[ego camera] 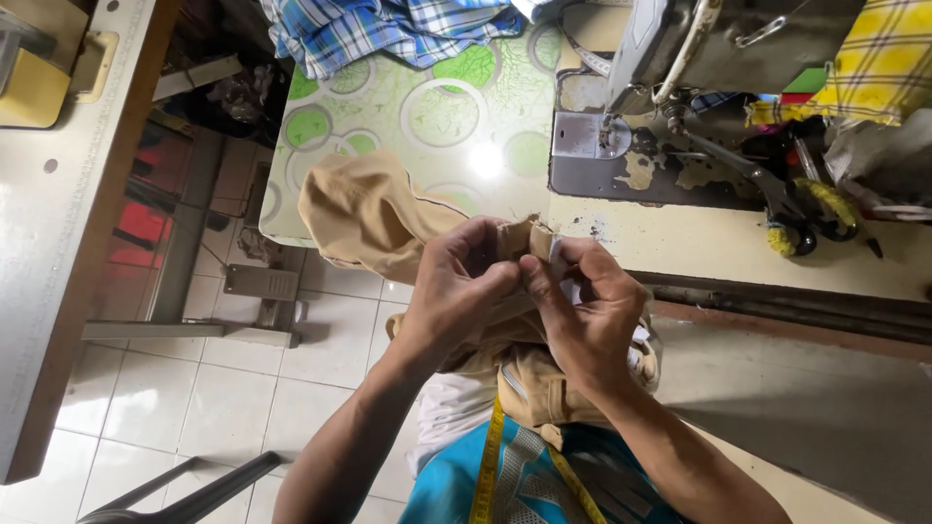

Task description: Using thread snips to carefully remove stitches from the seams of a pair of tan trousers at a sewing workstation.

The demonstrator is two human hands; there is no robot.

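White tiled floor (243, 388) lies below, near left. A sewing table (738, 247) spans the far right, its green-circled cover (437, 107) to the left and the sewing machine (680, 49) at the far edge. Scissors (786, 209) rest right of the needle plate. My left hand (451, 291) and right hand (582, 311) are both pinched closed on the tan garment (369, 213), held just before the table's near edge.

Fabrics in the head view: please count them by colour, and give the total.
Tan garment, held by left hand and right hand: 1
Blue plaid cloth: 1
Yellow plaid cloth: 1
Total: 3
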